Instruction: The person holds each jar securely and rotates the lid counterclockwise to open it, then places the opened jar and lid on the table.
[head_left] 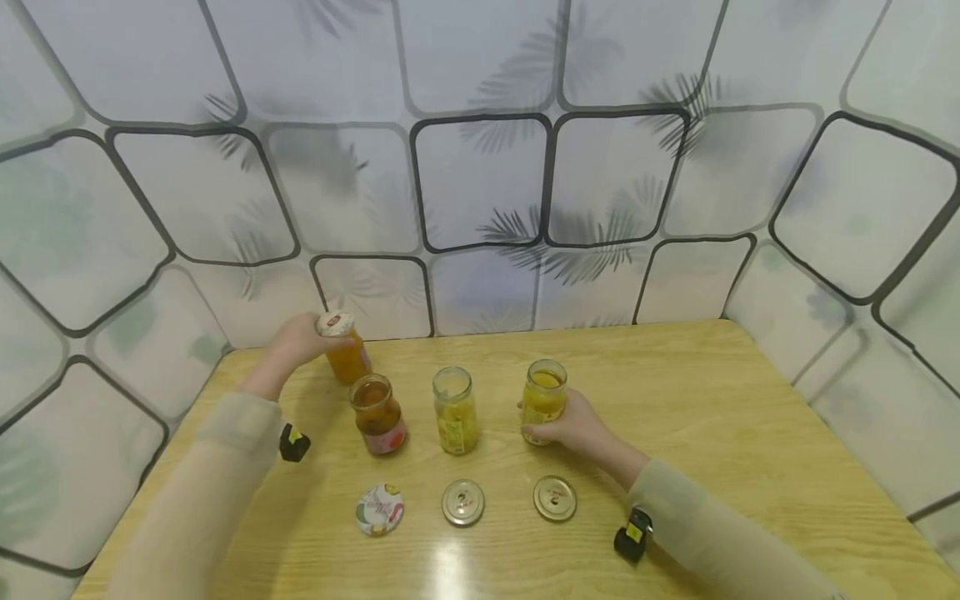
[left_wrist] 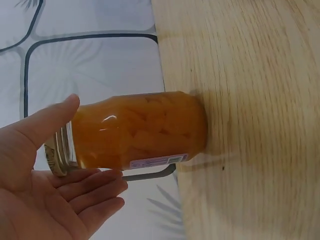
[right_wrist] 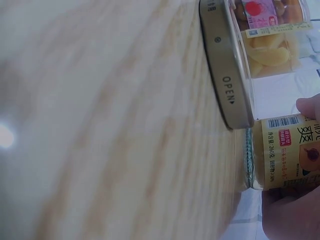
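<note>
Currently three jars uncapped, lids point(head_left: 462, 502) laid in front; fourth jar point(head_left: 347, 350) still capped, left hand point(head_left: 300, 340) loosely open beside it; right hand point(head_left: 573, 427) gripping rightmost jar point(head_left: 543, 398).

- We see a pale yellow, wood-grained tabletop point(head_left: 675, 400).
- At ten o'clock stands a jar point(head_left: 347, 354) of deep orange contents under a white cap with a red mark.
- Beside it, an open jar point(head_left: 378, 414) holds reddish-brown contents, with a pink label.
- The middle jar point(head_left: 454, 411) shows yellow pieces and a yellow-green label.
- The jar point(head_left: 543, 398) at two o'clock is amber-yellow with a yellow label.
- At six o'clock lie three lids: one white with red and green print point(head_left: 379, 509), two plain silver point(head_left: 462, 502) point(head_left: 555, 498).
- We note beige sleeves point(head_left: 225, 467).
- The backdrop point(head_left: 480, 183) is white, with black rounded squares and grey palm-leaf shadows.
</note>
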